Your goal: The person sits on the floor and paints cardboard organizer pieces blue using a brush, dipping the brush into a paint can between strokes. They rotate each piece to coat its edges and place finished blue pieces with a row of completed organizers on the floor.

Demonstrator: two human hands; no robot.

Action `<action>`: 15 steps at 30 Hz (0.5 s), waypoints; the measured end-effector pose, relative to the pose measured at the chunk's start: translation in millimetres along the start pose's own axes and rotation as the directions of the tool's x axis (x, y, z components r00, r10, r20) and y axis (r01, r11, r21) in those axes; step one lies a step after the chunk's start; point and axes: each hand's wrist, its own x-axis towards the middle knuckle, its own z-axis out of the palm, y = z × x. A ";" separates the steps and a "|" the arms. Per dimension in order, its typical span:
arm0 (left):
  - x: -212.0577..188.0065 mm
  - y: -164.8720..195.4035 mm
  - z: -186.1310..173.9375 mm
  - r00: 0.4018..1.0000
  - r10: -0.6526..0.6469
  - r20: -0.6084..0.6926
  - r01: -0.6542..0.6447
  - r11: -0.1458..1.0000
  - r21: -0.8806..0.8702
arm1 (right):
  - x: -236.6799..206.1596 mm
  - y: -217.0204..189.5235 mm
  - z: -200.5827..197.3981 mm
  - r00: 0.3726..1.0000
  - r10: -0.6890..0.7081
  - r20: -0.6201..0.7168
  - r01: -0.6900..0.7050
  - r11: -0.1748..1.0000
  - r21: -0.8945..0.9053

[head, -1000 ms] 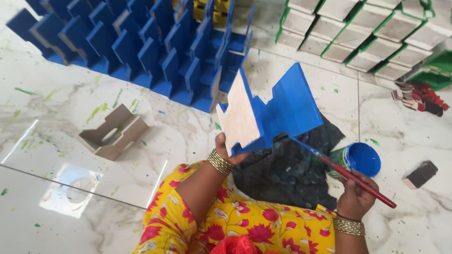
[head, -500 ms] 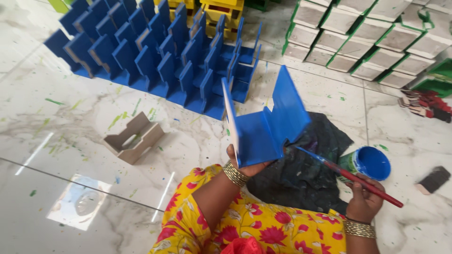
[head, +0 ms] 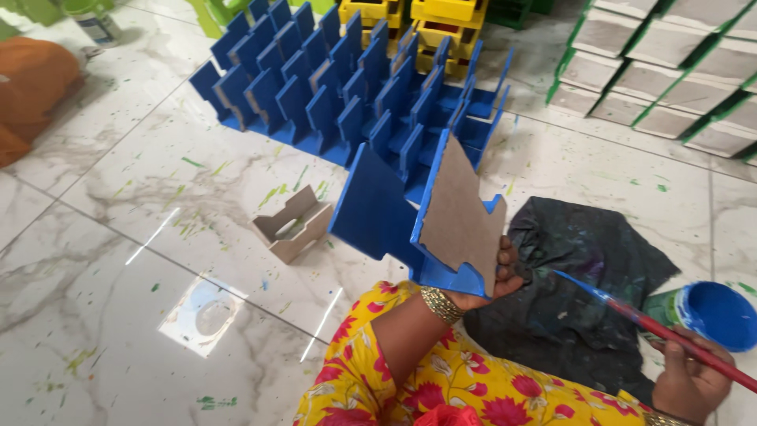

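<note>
Gripping the blue-painted stand [head: 410, 213] from below, left hand [head: 493, 276] fingers curl round its base; right hand [head: 690, 383] pinches a red paintbrush [head: 654, 327], seemingly clear of the stand.

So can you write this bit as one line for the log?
left hand: holds blue stand | right hand: holds red brush | blue paint pot: beside right hand
</note>
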 end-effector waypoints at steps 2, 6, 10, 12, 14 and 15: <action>0.4 1.7 1.1 1.000 -0.009 0.026 0.009 1.000 -0.007 | 0.7 -0.4 1.0 1.000 -0.014 0.020 0.015 1.000 -0.016; 0.1 6.9 5.8 1.000 0.002 -0.025 -0.002 1.000 0.016 | 1.2 -3.0 1.6 0.997 -0.053 0.049 0.058 0.994 -0.096; 2.5 8.6 10.1 0.999 0.046 -0.018 -0.045 0.998 0.052 | 1.3 -6.1 2.4 0.999 -0.030 0.021 0.031 0.997 -0.069; 2.7 7.7 10.9 0.998 0.065 0.002 -0.065 0.995 0.072 | 1.3 -7.2 2.5 0.999 -0.032 0.034 0.035 0.995 -0.094; 2.6 8.6 11.9 0.997 0.068 0.030 -0.070 0.995 0.078 | 0.8 -6.5 2.7 0.999 -0.030 0.038 0.033 0.995 -0.095; 2.3 8.5 12.2 0.997 0.069 0.042 -0.072 0.994 0.083 | 0.2 -5.7 1.9 0.999 -0.019 0.031 0.022 0.997 -0.078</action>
